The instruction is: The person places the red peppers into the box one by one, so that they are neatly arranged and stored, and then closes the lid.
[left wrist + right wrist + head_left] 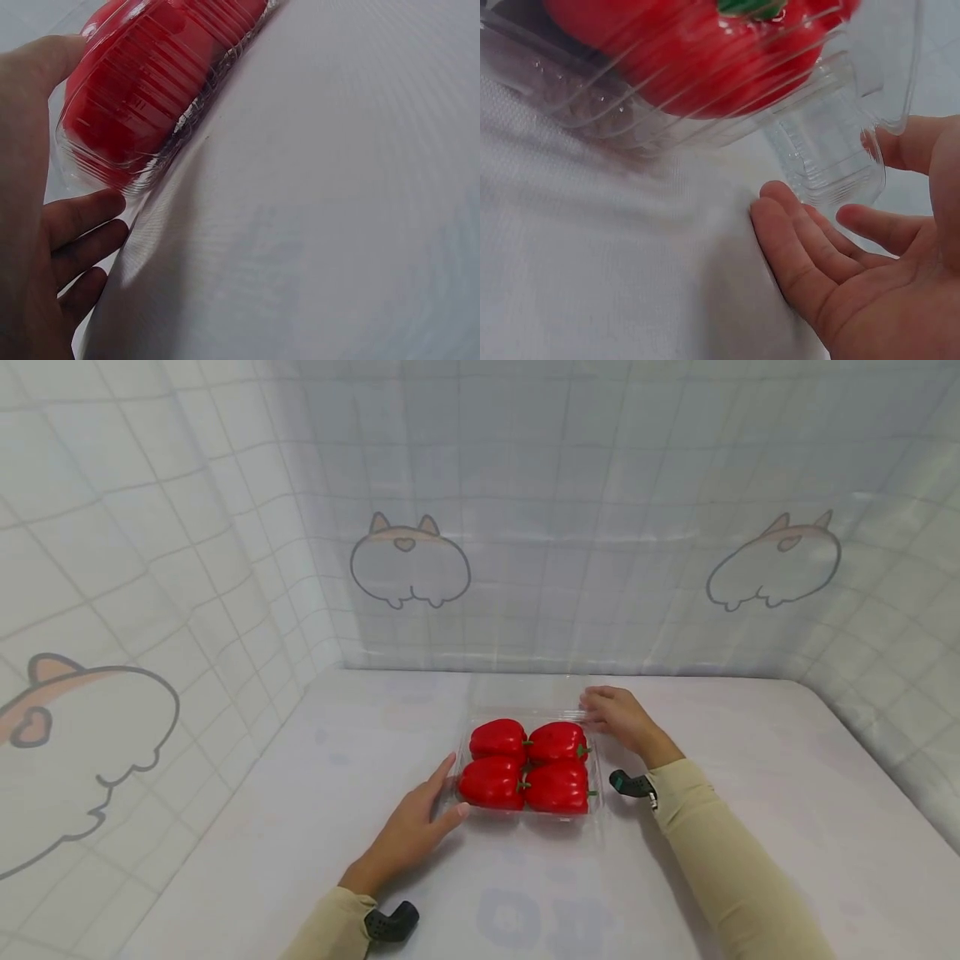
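Several red bell peppers (491, 782) with green stems lie in two rows in a clear plastic clamshell box (597, 777) on the table. Its transparent lid (829, 142) is folded back on the far side. At the box's left end is my left hand (411, 831), thumb and fingers spread around the near left corner. In the left wrist view the fingertips (111, 202) are right at the ribbed wall. My right hand (618, 717) is at the far right corner, by the hinge side. Its thumb meets the lid's edge in the right wrist view, with the other fingers extended below.
The white table (300, 810) has faint printed marks near its front. Pale grid-patterned sheets (570, 527) with cartoon animal drawings hang at the back and both sides. A dark device (393, 922) is strapped on each wrist, over light sleeves.
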Demonstrator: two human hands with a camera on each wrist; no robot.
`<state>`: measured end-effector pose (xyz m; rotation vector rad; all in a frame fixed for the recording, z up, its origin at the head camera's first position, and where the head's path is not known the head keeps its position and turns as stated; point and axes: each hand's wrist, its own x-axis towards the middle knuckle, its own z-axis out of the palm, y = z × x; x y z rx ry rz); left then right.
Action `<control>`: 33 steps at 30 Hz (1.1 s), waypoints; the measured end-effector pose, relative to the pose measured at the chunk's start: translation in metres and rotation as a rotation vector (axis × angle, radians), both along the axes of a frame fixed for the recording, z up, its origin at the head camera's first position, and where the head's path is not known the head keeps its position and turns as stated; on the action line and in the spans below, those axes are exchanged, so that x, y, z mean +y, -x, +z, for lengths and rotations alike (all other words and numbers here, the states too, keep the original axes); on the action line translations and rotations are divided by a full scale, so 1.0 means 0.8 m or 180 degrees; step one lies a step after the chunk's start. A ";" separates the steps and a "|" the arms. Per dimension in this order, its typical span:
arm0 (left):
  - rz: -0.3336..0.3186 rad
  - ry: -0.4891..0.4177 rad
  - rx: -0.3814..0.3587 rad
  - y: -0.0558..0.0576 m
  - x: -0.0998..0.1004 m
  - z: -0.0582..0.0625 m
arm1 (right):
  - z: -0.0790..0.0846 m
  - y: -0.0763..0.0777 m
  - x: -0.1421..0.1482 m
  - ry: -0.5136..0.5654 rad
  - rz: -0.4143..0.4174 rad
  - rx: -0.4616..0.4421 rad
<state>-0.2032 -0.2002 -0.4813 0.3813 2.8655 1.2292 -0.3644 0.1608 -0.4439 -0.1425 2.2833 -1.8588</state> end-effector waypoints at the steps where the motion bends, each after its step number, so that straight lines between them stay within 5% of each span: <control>1: 0.0004 0.0003 0.0002 0.000 0.000 0.000 | 0.001 0.000 -0.001 0.0008 -0.0024 0.0030; 13: 0.0065 0.0009 0.0020 0.001 -0.002 0.001 | 0.001 -0.001 -0.010 0.0154 -0.0324 0.0280; 33: 0.0033 0.0027 0.0091 0.000 -0.003 -0.001 | 0.009 -0.008 -0.004 0.0301 -0.0008 0.0842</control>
